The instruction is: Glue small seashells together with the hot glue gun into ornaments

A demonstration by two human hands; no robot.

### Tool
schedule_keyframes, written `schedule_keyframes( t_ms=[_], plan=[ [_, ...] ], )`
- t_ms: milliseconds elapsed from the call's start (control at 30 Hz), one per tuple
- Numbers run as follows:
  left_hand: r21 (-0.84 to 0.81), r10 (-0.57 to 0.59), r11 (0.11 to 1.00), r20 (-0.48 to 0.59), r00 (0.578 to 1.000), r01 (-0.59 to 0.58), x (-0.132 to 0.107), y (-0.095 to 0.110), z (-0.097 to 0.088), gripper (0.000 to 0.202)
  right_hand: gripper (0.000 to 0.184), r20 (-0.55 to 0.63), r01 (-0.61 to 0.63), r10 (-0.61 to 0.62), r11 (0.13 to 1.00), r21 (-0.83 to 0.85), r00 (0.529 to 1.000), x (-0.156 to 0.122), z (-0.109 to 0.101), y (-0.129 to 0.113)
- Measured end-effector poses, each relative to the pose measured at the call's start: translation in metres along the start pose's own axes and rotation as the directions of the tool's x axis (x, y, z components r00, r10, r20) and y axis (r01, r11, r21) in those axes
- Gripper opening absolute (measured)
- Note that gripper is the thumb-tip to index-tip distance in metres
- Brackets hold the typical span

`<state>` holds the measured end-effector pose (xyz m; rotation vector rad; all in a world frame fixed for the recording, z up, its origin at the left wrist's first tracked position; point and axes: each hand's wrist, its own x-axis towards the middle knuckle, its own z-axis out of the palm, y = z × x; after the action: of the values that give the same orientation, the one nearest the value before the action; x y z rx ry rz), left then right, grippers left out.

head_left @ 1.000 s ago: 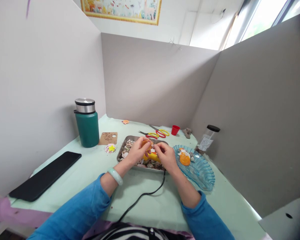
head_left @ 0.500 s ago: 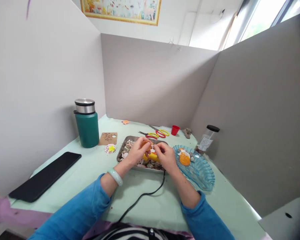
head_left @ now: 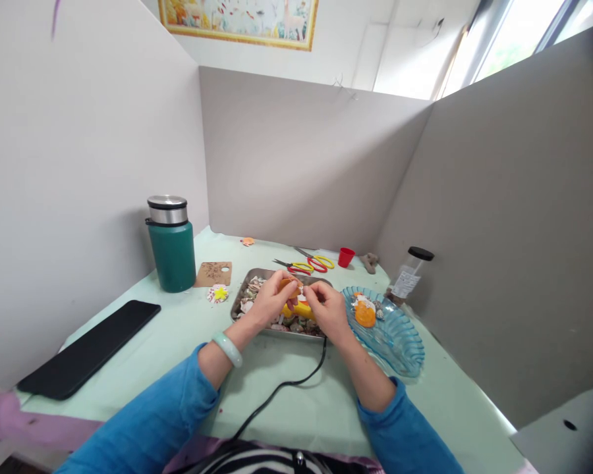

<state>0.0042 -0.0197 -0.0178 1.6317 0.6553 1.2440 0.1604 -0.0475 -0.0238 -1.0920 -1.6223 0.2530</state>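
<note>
In the head view, the left hand (head_left: 277, 294) pinches an orange piece (head_left: 290, 287) between thumb and fingers, above the tray (head_left: 277, 334). The piece looks thin and flat with a curved rim, a plain, even orange; fingers cover much of it, so its full outline cannot be told. The part that shows is longer from side to side than from front to back, so its long axis seems to run roughly left to right, with one edge facing the right hand (head_left: 329, 311). That hand has thumb and forefinger drawn together at a small whitish bit (head_left: 301, 289) right by this edge; whether the bit is gripped or only touched cannot be told.

Beneath the hands, a bright yellow tool (head_left: 296, 309) lies among shells (head_left: 296, 324) in the tray, its long axis running left to right. Its right end is hidden behind the right hand; a black cord (head_left: 286, 383) comes out below that hand, over the tray's front edge, and curves toward the person.

Just right of the tray, a clear blue plate (head_left: 402, 345) with a ribbed rim bears a rounded orange disc (head_left: 364, 315) beside white bits (head_left: 366, 301). Two scissors (head_left: 304, 266) lie behind the tray.
</note>
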Motion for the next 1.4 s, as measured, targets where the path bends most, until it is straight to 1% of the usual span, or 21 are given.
schedule_keyframes(
  t_ms=[533, 867, 1167, 1400],
  plan=[
    [-0.014, -0.006, 1.0, 0.013, 1.0, 0.006, -0.0002, 0.0045, 0.0008, 0.022, 0.027, -0.014, 0.001, -0.001, 1.0, -0.002, 1.0, -0.0006, 0.0006, 0.0013],
    [0.006, -0.005, 1.0, 0.014, 1.0, 0.005, -0.0006, 0.0034, -0.0004, 0.021, 0.027, -0.014, 0.01, -0.01, 1.0, -0.013, 1.0, -0.0002, -0.0007, 0.0002],
    [-0.008, -0.012, 1.0, 0.005, 1.0, 0.012, -0.0003, 0.002, -0.0005, 0.022, 0.027, -0.009, 0.004, -0.004, 1.0, -0.006, 1.0, -0.0003, -0.0001, -0.001],
    [0.009, 0.003, 1.0, 0.002, 1.0, -0.003, -0.0003, 0.0002, 0.0, 0.023, 0.029, -0.002, -0.036, 0.036, 0.999, 0.021, 0.999, 0.0008, -0.0011, -0.0011]
  ],
)
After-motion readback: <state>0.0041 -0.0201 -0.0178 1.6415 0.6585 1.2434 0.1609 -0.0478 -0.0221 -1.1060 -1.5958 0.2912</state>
